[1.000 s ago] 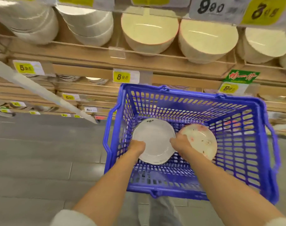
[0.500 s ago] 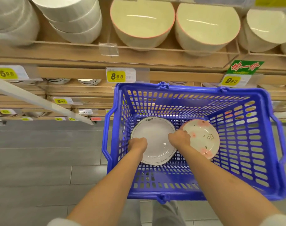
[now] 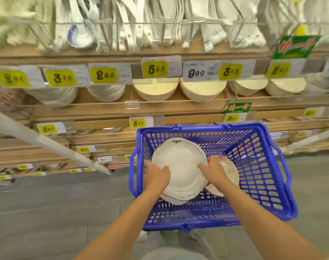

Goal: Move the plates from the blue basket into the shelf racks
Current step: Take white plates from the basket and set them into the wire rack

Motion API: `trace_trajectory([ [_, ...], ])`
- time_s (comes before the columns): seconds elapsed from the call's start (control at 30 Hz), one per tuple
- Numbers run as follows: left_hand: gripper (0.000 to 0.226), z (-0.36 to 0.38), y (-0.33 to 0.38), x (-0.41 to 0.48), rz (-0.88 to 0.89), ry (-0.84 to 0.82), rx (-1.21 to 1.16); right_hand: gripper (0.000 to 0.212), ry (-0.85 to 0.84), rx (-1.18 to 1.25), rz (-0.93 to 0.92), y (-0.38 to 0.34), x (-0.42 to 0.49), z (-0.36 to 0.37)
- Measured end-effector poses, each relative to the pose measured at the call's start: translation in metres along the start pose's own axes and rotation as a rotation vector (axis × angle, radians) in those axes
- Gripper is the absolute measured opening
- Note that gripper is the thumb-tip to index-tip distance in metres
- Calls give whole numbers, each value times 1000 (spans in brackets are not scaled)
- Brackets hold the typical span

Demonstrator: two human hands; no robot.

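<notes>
Two hands share the load: the left hand (image 3: 157, 173) clasps the white plates (image 3: 180, 162) at their 8 o'clock rim, thumb laid over the upper face, and the right hand (image 3: 214, 172) clasps the 4 o'clock rim the same way. The plates look like a small stack, since a second rim shows under the top one at 6 o'clock; how many there are I cannot tell. They sit toward the 9 o'clock side of the blue basket (image 3: 201, 127), apparently raised off its floor. Face up and tipped a little, they carry a green sprig on the rim at 12 o'clock, away from the person. Being round, they have no long axis, so only the flat face matters. A small flowered plate (image 3: 230, 171) lies just beside them at 3 o'clock, partly hidden by the right hand. The step in hand appears to be lifting the stack out. To do it well, keep both thumbs pressing down so the plates cannot slide apart and rise straight clear of the basket wall. Then turn them on edge to match the upright plates in the wire racks (image 3: 160, 25) at 12 o'clock, which are blurred here.
</notes>
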State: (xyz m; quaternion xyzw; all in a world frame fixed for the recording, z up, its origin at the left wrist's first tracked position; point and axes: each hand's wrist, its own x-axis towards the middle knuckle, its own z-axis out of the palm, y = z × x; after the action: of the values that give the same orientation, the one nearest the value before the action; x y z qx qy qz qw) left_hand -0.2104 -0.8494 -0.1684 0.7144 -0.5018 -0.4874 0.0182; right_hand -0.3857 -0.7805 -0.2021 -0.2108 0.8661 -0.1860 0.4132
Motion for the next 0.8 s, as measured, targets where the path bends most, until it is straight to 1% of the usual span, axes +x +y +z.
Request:
trace_trajectory([
  [0.07,63,-16,10,-12,80,-19,-33,28,41,108,-26,-8,-16,-16],
  [0.13,59,-31,20,-24,172,-31,-82,26,92,209,-51,-13,-32,-34],
  [0.2,46,-45,34,-39,268,-57,-145,27,142,307,-57,-16,-51,-51],
  [0.27,33,-54,46,-57,350,-88,-180,19,191,426,-82,-16,-71,-67],
  [0.33,28,-59,60,-78,415,-115,-193,12,239,540,-116,-15,-92,-82],
  [0.43,18,-57,78,-111,488,-193,-284,13,287,692,-134,-14,-125,-105],
  [0.53,8,-50,94,-140,562,-241,-300,16,347,779,-154,-4,-156,-131],
  [0.57,8,-46,99,-149,594,-251,-279,16,364,791,-164,2,-166,-140],
  [0.63,13,-36,106,-165,649,-274,-232,16,387,810,-174,14,-185,-157],
  [0.73,25,-17,115,-192,735,-281,-214,27,414,820,-178,37,-209,-181],
  [0.8,29,0,121,-211,811,-287,-165,29,456,837,-181,56,-223,-197],
])
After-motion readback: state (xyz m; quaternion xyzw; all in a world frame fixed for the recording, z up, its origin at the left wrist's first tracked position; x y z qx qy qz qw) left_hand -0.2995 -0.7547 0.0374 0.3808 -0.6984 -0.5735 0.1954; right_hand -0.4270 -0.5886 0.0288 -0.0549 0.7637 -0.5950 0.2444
